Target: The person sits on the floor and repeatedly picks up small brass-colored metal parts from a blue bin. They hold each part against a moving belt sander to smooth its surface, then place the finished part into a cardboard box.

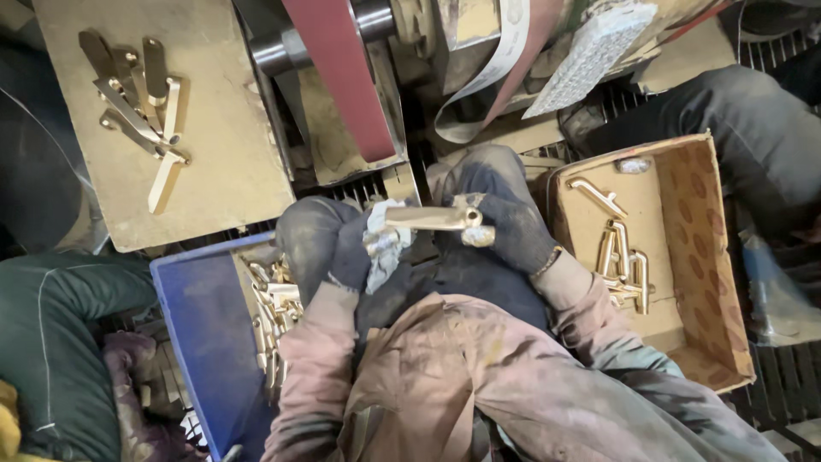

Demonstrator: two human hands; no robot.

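Both gloved hands meet over the person's lap and share one brass fitting (432, 217). The left hand (329, 244) is closed around a crumpled pale rag (385, 244) and, through it, around one end of the fitting. The right hand (505, 224) is curled shut on the other end, where a rounded knob shows beside its fingers. The fitting's long axis runs almost level from one grip straight across to the other, so it lies between the two hands, with neither hand clearly nearer to its middle.

Just outside the left grip, and lower, sits a blue bin (201, 321) with a heap of loose brass parts (272, 312) along its inner side. Outside the right grip stands an open brown cardboard box (701, 257), square-cornered with plain walls, holding a few more fittings (620, 261) on its floor. Beyond both grips, away from the body, a dark red sanding belt (342, 77) slopes over a roller. Further off on the left grip's side, a tan flat board (222, 154) carries a small cluster of brass pieces (141, 103). No readable label shows on either container.
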